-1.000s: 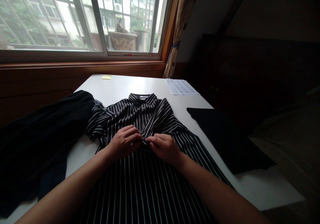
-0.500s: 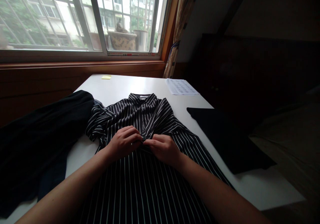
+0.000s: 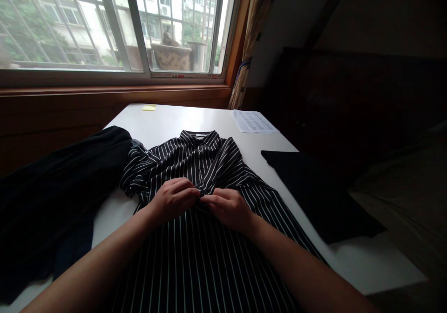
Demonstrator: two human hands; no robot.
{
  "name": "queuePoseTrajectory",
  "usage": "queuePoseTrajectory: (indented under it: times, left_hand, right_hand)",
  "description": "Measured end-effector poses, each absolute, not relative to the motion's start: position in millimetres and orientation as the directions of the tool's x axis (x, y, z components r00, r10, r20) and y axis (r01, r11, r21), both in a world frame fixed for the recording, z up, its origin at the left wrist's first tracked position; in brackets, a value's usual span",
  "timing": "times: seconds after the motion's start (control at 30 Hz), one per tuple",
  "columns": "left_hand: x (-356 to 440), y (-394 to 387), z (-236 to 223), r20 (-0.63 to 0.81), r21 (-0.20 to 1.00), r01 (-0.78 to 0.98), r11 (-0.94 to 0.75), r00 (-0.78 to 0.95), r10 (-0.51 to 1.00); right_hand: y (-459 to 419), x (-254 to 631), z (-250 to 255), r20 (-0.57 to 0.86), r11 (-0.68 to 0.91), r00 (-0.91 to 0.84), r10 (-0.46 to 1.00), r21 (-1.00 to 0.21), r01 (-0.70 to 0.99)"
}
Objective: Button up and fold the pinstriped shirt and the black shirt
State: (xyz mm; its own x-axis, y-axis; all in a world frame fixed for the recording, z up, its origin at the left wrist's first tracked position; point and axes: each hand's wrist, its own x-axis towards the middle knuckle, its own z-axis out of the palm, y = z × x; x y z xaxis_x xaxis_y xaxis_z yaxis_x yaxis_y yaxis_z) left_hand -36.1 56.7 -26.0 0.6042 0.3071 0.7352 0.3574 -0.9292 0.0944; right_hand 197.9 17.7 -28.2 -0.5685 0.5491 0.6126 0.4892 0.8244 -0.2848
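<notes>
A black shirt dress with white stripes [image 3: 199, 257] lies face up, its collar toward the window. Small buttons run down its front below the collar. At the middle of the front, my left hand [image 3: 176, 194] pinches the cloth, fingertips together. My right hand [image 3: 228, 206] meets it from the other side and grips the placket, thumb and fingers closed. The fingertips of both hands almost touch, and they largely hide the button between them. One sleeve [image 3: 226, 157] is folded in over the chest, just beyond my right hand.
The garment rests on a white table [image 3: 160, 119]. Dark clothing [image 3: 63, 187] is heaped on the left, and a flat black cloth [image 3: 317, 192] lies at the right edge. Toward the back are a yellow sticky note [image 3: 148, 108] and printed sheets [image 3: 254, 121], below the window [image 3: 104, 24].
My left fingertips have shifted slightly and closed in on the button, which showed between my hands before and is now mostly covered. The dress has stayed in place.
</notes>
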Motion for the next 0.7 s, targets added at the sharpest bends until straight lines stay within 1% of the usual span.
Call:
queuePoseTrajectory:
  times: [0.23, 0.47, 0.7]
  left_hand:
    - [-35.6, 56.1, -26.3, 0.736, 0.067, 0.409, -0.910, 0.596, 0.322]
    - [-37.6, 57.1, -31.2, 0.751, 0.043, 0.448, -0.893, 0.575, 0.324]
    - [-39.0, 55.5, -27.5, 0.756, 0.045, 0.408, -0.912, 0.582, 0.298]
  right_hand:
    - [16.7, 197.8, -27.6, 0.618, 0.826, -0.565, 0.547, -0.289, 0.484]
    - [16.7, 197.8, -30.5, 0.640, 0.817, -0.525, 0.560, -0.322, 0.478]
    - [16.5, 196.6, -28.2, 0.664, 0.788, -0.455, 0.594, -0.367, 0.493]
